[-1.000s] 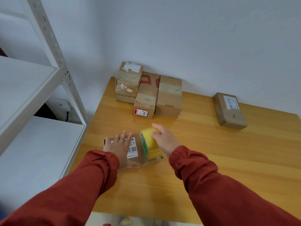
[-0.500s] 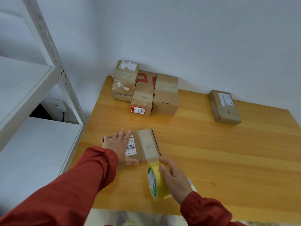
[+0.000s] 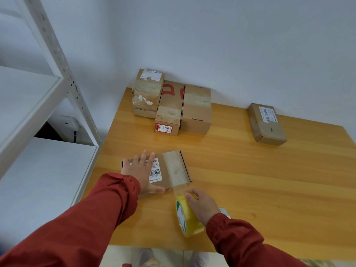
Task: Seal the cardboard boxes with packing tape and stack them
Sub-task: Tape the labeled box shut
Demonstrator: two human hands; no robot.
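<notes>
A flat cardboard box (image 3: 169,166) with a barcode label lies near the table's front left. My left hand (image 3: 140,170) presses flat on its left half, fingers spread. A clear strip of tape runs across the box's right part and down to a yellow tape roll (image 3: 187,216). My right hand (image 3: 202,205) grips that roll just in front of the box, close to the table's front edge. Three sealed boxes (image 3: 171,105) stand side by side at the back against the wall. One more flat box (image 3: 266,124) lies at the back right.
The wooden table (image 3: 250,180) has bare surface in the middle and right. A white metal shelf rack (image 3: 63,78) stands close on the left, its post next to the table's left edge. A grey wall is right behind the boxes.
My right hand pulled the roll from the box's top toward me, laying tape across the box and over its front edge. The left hand stayed pressed on the box.
</notes>
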